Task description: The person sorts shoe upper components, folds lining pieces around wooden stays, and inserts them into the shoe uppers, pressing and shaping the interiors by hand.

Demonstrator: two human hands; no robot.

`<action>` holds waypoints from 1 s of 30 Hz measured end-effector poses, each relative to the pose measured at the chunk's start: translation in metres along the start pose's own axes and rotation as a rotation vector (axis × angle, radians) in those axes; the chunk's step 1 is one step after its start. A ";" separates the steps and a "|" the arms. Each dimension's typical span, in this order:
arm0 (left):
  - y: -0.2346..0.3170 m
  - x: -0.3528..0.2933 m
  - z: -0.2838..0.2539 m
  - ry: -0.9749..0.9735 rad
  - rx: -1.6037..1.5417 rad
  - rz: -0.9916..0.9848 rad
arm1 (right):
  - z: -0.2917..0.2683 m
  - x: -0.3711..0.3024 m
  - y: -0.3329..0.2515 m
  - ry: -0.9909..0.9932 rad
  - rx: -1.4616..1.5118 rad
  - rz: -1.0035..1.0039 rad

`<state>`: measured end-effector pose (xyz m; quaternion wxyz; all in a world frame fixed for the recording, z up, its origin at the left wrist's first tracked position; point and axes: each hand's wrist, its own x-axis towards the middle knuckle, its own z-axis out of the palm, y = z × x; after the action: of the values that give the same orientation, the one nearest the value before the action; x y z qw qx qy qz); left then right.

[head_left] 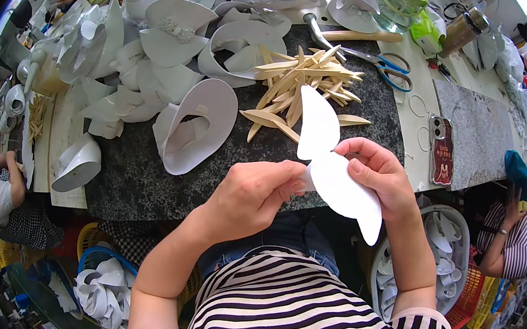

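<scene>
A white shoe-upper piece (pixel 347 194) with two curved lobes is held over the front edge of the dark stone slab (pixel 132 197). My right hand (pixel 387 177) grips its right side, thumb on top and fingers behind. From the left, my left hand (pixel 250 189) pinches a pale flap at the piece's narrow middle; the fingertips partly hide it. Just beyond lies a heap of tan pointed strips (pixel 301 79), and the piece's upper lobe overlaps the strips in view. To the left of the heap, a curved white shoe upper (pixel 223 109) stands on the slab.
Many white uppers (pixel 175 26) crowd the back left. Behind the strips lie a hammer (pixel 363 36) and blue-handled scissors (pixel 394 72). A phone (pixel 439 154), a flask (pixel 465 30) and a green-lidded jar (pixel 397 9) sit rightward. A tub (pixel 378 263) stands below right. Co-workers sit at both sides.
</scene>
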<state>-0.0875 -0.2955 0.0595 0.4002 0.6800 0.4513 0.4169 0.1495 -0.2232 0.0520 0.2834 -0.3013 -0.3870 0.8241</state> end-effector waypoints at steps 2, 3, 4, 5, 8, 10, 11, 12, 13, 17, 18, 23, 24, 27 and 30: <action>0.008 -0.002 -0.003 -0.021 0.217 0.133 | 0.003 -0.008 -0.004 -0.005 -0.275 -0.070; 0.008 -0.004 -0.003 -0.029 0.211 0.138 | 0.003 -0.015 -0.008 0.040 -0.517 -0.040; 0.009 -0.008 -0.004 -0.006 0.118 0.010 | 0.007 -0.019 -0.003 0.090 -0.672 -0.133; 0.010 -0.010 -0.003 0.005 0.023 -0.114 | 0.014 -0.024 0.003 0.153 -0.826 -0.227; 0.008 -0.017 0.010 -0.001 -0.043 -0.118 | 0.044 -0.034 0.011 0.188 -1.306 -0.598; 0.008 -0.016 0.022 -0.007 0.001 0.102 | 0.046 -0.037 0.028 0.189 -1.370 -0.590; 0.011 -0.021 0.025 -0.028 -0.025 0.071 | 0.043 -0.037 0.033 0.136 -1.340 -0.550; 0.013 -0.021 0.023 -0.060 0.005 0.026 | 0.039 -0.037 0.031 0.092 -1.260 -0.527; 0.012 -0.022 0.020 -0.092 0.036 -0.018 | 0.036 -0.038 0.025 0.088 -1.210 -0.548; 0.000 -0.034 0.011 0.056 -0.493 -0.204 | -0.007 -0.057 0.006 0.299 -0.356 -0.016; -0.002 -0.033 0.005 0.056 -0.567 -0.202 | -0.013 -0.058 0.004 0.355 -0.244 -0.097; -0.002 -0.025 0.010 0.048 -0.573 -0.345 | -0.016 -0.051 0.017 0.426 0.012 -0.253; -0.005 -0.024 0.017 0.035 -0.526 -0.303 | -0.015 -0.051 0.022 0.371 0.034 -0.263; 0.002 -0.016 0.027 0.052 -0.551 -0.338 | -0.004 -0.043 0.028 0.288 0.097 -0.308; -0.011 -0.012 0.035 0.027 -0.573 -0.350 | 0.007 -0.038 0.030 0.322 0.033 -0.432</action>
<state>-0.0611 -0.3094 0.0353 0.6344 0.4464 0.4310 0.4609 0.1624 -0.2694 0.0417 0.5153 -0.3342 -0.3787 0.6923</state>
